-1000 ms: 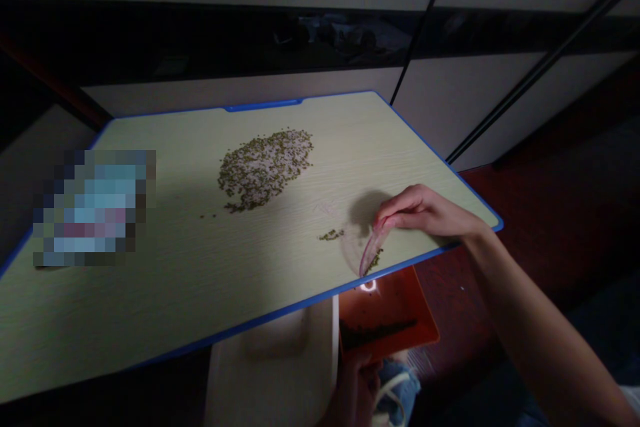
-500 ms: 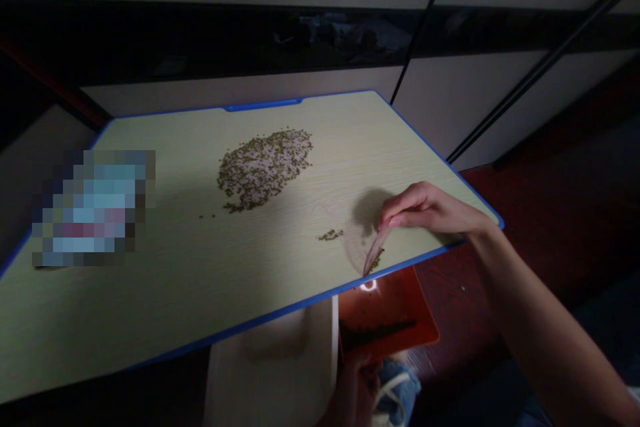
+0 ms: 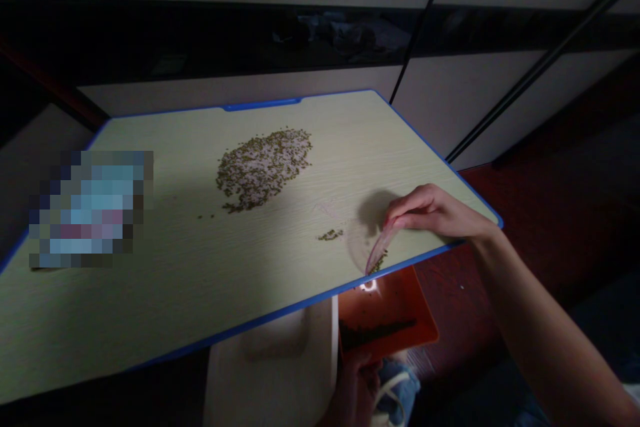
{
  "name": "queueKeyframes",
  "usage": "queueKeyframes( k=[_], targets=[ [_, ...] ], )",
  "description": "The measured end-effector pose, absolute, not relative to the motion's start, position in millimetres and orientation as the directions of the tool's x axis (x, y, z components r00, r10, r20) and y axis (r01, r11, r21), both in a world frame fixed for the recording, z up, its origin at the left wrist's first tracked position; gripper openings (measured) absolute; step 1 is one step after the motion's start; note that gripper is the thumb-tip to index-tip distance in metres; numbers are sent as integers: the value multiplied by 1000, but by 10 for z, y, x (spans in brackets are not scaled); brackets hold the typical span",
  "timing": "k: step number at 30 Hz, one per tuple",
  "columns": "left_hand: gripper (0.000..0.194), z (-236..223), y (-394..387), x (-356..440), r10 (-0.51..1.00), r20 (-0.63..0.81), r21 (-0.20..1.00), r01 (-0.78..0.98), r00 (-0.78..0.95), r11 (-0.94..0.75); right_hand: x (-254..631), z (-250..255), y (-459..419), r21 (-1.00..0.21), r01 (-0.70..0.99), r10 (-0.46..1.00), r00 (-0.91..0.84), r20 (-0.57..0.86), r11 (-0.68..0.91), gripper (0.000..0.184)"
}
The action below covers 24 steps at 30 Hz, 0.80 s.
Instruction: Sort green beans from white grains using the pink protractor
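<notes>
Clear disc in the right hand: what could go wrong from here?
The green grains beside the disc lie close to the table's near edge; some might miss the orange bin and land on the floor.

The right hand pinches the thin disc near its top, so the grip could slip.

The left hand is at the bin's near rim; a tilt might spill its dark contents.
</notes>
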<state>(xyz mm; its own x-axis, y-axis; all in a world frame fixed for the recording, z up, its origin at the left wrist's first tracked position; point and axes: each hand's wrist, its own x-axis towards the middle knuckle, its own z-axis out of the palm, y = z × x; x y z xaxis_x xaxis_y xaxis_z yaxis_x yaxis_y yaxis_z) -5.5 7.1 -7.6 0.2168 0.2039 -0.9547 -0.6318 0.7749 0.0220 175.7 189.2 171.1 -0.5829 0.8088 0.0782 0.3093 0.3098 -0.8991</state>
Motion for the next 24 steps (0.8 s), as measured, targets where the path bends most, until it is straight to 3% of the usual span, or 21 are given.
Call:
queueKeyframes(
  k=[15, 24],
  targets=[
    [10, -134, 34, -54, 272, -941, 91, -620, 204, 779, 1759, 1595, 1624, -946, 279, 910, -412, 35, 163, 11],
    [9, -151, 20, -70, 285, -932, 84, -633, 224, 770, 1726, 1607, 1579, -956, 240, 921, -384, 65, 168, 7]
  ],
)
